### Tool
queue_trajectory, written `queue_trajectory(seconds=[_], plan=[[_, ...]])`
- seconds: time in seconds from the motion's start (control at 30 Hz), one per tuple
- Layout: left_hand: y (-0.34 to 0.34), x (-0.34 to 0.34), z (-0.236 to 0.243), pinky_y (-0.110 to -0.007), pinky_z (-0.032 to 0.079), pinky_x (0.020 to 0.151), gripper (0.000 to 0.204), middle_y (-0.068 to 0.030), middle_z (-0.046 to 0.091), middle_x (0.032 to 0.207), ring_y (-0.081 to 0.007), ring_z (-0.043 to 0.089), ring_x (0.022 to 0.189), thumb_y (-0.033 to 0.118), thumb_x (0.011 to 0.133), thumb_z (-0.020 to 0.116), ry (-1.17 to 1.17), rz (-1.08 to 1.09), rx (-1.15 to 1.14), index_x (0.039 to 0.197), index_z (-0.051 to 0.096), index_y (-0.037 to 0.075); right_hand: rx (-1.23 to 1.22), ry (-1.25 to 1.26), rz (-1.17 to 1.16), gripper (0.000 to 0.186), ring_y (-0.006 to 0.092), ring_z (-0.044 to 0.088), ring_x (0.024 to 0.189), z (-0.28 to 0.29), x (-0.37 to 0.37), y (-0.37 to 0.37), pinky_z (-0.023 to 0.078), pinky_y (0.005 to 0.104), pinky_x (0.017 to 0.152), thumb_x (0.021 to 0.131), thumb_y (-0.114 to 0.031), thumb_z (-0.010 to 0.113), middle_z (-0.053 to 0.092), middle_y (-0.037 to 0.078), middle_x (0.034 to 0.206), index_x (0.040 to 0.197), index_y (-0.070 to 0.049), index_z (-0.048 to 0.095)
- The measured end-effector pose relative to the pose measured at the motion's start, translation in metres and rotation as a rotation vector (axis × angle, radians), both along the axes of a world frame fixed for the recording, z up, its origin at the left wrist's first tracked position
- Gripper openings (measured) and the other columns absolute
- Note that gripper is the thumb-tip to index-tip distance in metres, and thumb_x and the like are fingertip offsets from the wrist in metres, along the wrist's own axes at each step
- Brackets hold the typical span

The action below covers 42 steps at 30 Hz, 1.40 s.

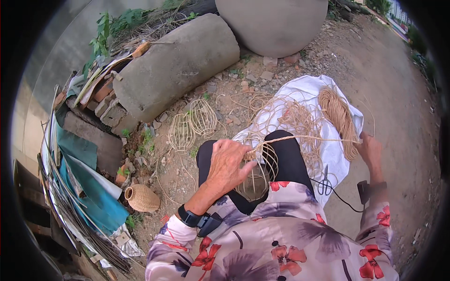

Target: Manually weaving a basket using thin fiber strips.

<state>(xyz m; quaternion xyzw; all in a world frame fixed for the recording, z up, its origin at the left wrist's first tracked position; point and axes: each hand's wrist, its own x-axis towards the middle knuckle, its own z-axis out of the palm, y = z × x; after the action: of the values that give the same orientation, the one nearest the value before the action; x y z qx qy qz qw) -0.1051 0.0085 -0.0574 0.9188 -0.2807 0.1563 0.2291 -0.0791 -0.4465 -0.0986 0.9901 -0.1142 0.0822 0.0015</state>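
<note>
A rounded frame of thin ribs point(268, 161) stands between my knees, with tan cord wound about its top. My left hand point(227, 165) is closed over that top, its thumb beside the wound cord. What lies under its palm is hidden. From there a tan cord point(309, 137) stretches nearly straight to the right. Its far part is pinched in my right hand point(370, 151), held out past the edge of a white sack point(335, 169). Scissors with dark handles point(324, 186) rest on the sack, below a thick hank of cord point(338, 121) and a loose tangle of cord point(300, 122).
Two bare ribbed frames point(203, 117) lie on the stony ground ahead. To the left sits a small cord-woven vase point(142, 197), near a teal sheet point(96, 194) and thin sticks. A concrete cylinder point(180, 65) and a round slab point(274, 23) stand at the back.
</note>
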Motion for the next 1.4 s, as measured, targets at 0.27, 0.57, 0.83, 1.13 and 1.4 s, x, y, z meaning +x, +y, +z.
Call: queue_trajectory(seconds=[0.27, 0.57, 0.83, 1.13, 1.4], plan=[[-0.010, 0.018, -0.006, -0.038, 0.043, 0.085, 0.028, -0.0104, 0.063, 0.088, -0.0262, 0.060, 0.083, 0.021, 0.078, 0.076, 0.333, 0.075, -0.062, 0.099, 0.067, 0.004, 0.799, -0.232, 0.766, 0.045, 0.0342, 0.054, 0.116, -0.019, 0.018, 0.145, 0.041, 0.0436, 0.099, 0.083, -0.021, 0.068, 0.059, 0.016, 0.121, 0.124, -0.006, 0.058], [0.007, 0.025, -0.010, -0.032, 0.048, 0.070, 0.020, -0.0087, 0.064, 0.087, -0.0177, 0.063, 0.077, 0.008, 0.080, 0.074, 0.537, -0.016, -0.380, 0.099, 0.068, 0.003, 0.494, -0.098, 1.059, 0.024, 0.0286, 0.054, 0.116, 0.018, 0.019, 0.234, 0.033, 0.0458, 0.100, 0.083, -0.013, 0.066, 0.062, 0.009, 0.110, 0.105, -0.006, 0.061], [0.015, 0.028, -0.002, -0.029, 0.050, 0.072, 0.020, -0.0068, 0.062, 0.089, -0.0150, 0.062, 0.080, 0.011, 0.081, 0.074, 0.677, -0.090, -0.262, 0.097, 0.067, 0.002, 0.942, -0.010, 0.912, 0.004, 0.0311, 0.061, 0.056, -0.011, -0.034, 0.240, 0.047, 0.0375, 0.052, 0.089, -0.009, 0.062, 0.059, 0.011, 0.064, 0.089, -0.006, 0.059], [-0.003, 0.014, -0.016, -0.033, 0.044, 0.064, 0.022, -0.0051, 0.058, 0.067, -0.0188, 0.054, 0.065, 0.021, 0.075, 0.075, 0.308, 0.058, -0.190, 0.075, 0.062, 0.004, 1.086, -0.169, 0.727, 0.013, 0.0172, 0.057, 0.052, -0.015, -0.031, 0.242, 0.043, 0.0331, 0.049, 0.087, -0.008, 0.066, 0.057, 0.012, 0.060, 0.082, -0.001, 0.057], [-0.017, -0.001, -0.029, -0.042, 0.033, 0.078, 0.008, -0.0035, 0.057, 0.071, -0.0236, 0.054, 0.076, 0.012, 0.073, 0.065, -0.164, 0.237, -0.168, 0.080, 0.060, 0.012, 1.134, -0.024, 0.638, 0.010, 0.0037, 0.038, 0.060, -0.015, -0.034, 0.270, 0.032, 0.0236, 0.053, 0.093, -0.006, 0.060, 0.044, -0.005, 0.063, 0.084, -0.003, 0.056]])
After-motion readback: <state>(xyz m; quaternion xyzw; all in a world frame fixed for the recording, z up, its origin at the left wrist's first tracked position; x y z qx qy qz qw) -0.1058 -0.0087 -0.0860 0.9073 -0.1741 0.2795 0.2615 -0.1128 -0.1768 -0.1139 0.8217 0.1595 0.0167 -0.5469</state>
